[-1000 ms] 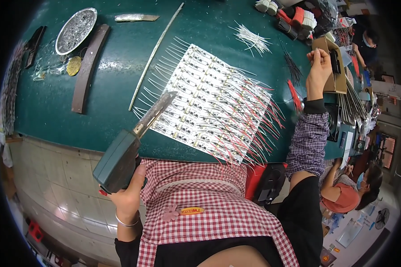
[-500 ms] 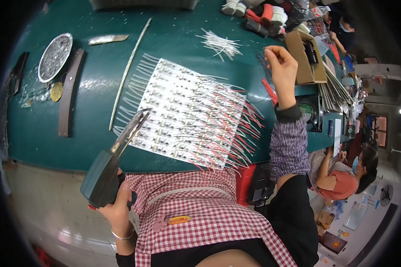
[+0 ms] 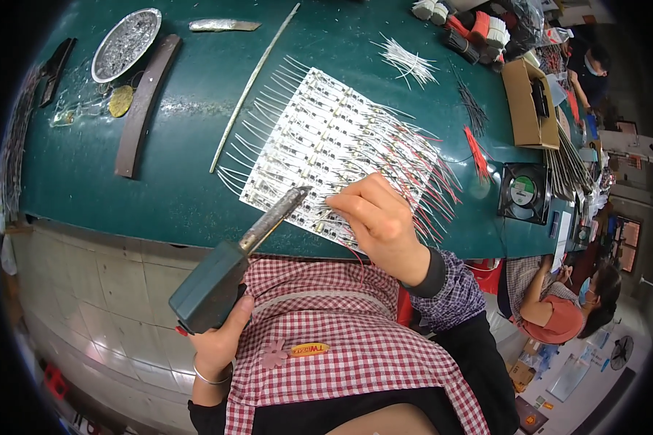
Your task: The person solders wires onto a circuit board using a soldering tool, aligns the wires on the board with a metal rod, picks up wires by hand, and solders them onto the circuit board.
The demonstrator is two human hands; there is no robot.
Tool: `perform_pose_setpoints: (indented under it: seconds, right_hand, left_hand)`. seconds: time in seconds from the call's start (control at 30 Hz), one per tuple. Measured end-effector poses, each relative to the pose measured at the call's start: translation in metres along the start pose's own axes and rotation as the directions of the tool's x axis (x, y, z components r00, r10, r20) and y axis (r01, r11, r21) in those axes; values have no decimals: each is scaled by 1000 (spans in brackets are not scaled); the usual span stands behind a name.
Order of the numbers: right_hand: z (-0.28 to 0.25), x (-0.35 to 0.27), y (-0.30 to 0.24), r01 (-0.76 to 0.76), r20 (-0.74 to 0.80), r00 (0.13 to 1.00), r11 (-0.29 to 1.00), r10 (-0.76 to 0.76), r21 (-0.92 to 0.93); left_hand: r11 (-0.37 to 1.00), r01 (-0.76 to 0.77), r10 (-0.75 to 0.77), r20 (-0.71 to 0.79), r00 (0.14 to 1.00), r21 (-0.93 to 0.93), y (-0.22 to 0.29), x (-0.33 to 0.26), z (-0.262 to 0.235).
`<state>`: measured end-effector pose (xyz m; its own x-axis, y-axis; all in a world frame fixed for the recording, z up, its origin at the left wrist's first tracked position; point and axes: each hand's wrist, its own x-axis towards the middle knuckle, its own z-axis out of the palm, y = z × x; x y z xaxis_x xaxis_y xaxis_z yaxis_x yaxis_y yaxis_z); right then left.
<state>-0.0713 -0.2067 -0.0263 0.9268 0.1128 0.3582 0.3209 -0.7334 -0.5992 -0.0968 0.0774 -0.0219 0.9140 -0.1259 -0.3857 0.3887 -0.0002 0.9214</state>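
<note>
My left hand (image 3: 221, 341) is wrapped round the handle of a green pistol-shaped soldering gun (image 3: 214, 279). Its metal tip rests over or just above a panel of white circuit boards (image 3: 286, 152), close to the near edge; contact is hard to judge. Beside the tip, my right hand (image 3: 377, 221) is closed in a pinch low over the panel, and whatever its fingertips hold is too small to make out. Many white and red wires (image 3: 413, 156) stick out from the panel's right part, and white ones (image 3: 254, 119) fan out along its left edge.
Left lie a metal dish (image 3: 127, 45), a dark bar (image 3: 146, 109) and a round yellowish pad (image 3: 120, 101). A long thin rod (image 3: 254, 87) lies beside the panel. Beyond are white (image 3: 408, 61), black (image 3: 470, 101) and red wires (image 3: 476, 154), a fan (image 3: 524, 191) and a cardboard box (image 3: 526, 105). Two people sit at right.
My right hand has come down from the wire piles at the right to the panel's near part. The soldering gun has moved right across the panel towards it. The whole view has shifted.
</note>
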Motion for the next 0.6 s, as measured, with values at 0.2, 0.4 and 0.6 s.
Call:
perform_pose_setpoints:
  seconds: [0.2, 0.4, 0.6]
  right_hand:
    - [1, -6, 0, 23, 34, 999, 994, -19, -109]
    - [-1, -5, -2, 61, 70, 996, 985, -50, -163]
    - [1, -6, -10, 42, 73, 997, 988, -32, -150]
  left_hand:
    - [930, -190, 154, 135, 979, 314, -5, -3, -7]
    - [902, -230, 174, 180, 968, 365, -3, 0, -4]
    - [900, -234, 191, 149, 970, 367, -5, -1, -3]
